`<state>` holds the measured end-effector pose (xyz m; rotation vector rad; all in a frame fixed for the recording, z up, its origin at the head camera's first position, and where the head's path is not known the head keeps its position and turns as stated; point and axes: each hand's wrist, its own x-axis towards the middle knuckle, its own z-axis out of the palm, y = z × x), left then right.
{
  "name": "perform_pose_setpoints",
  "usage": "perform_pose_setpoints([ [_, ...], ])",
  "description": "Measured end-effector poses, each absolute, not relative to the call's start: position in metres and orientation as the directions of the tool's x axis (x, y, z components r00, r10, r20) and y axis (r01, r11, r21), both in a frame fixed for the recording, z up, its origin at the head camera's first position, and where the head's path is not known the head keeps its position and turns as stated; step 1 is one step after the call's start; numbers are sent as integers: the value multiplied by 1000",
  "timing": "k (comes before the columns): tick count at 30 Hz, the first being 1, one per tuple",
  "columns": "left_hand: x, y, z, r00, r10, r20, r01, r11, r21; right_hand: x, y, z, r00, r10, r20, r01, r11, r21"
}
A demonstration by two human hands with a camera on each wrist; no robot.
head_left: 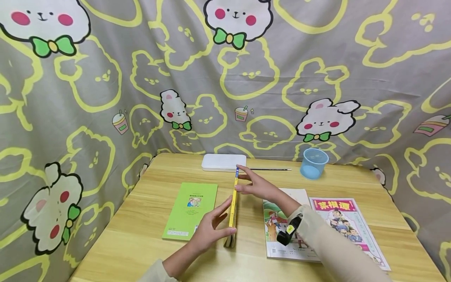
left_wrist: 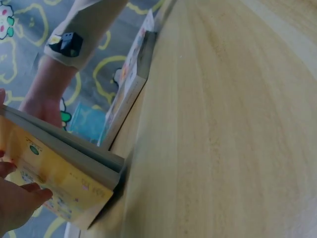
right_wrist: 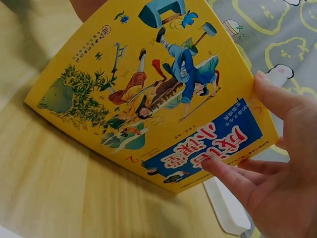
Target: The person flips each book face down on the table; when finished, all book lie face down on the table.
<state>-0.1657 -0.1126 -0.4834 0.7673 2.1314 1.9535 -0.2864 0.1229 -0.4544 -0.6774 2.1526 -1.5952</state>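
Observation:
A yellow book (head_left: 233, 207) stands upright on its edge between my two hands, spine up in the head view. My left hand (head_left: 208, 230) holds its near part, with the fingers against the left cover and the thumb at the near end. At the far end, my right hand (head_left: 260, 187) grips the book by its edge and front cover. The right wrist view shows that front cover (right_wrist: 163, 94), with cartoon figures and a blue title box. In the left wrist view, the left fingers (left_wrist: 37, 196) lie on the orange-yellow back cover (left_wrist: 74, 186).
A green book (head_left: 177, 219) lies flat at left. On the right lie an illustrated book (head_left: 273, 225) and a pink-bordered book (head_left: 356, 231), side by side. Along the back are a white case (head_left: 223, 161), a thin dark pencil (head_left: 273, 169) and a blue translucent cup (head_left: 312, 168).

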Motion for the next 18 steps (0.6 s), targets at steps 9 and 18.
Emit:
perform_pose_setpoints([
  [9,-163,-114,-478,-873,439,211,280,97,955,-287,119,-467,-814,-581,-4,-63,95,-993],
  [18,-164,-111,-486,-864,443,237,329,143,933,-284,122,-475,-806,-593,-9,10,2,-1000],
])
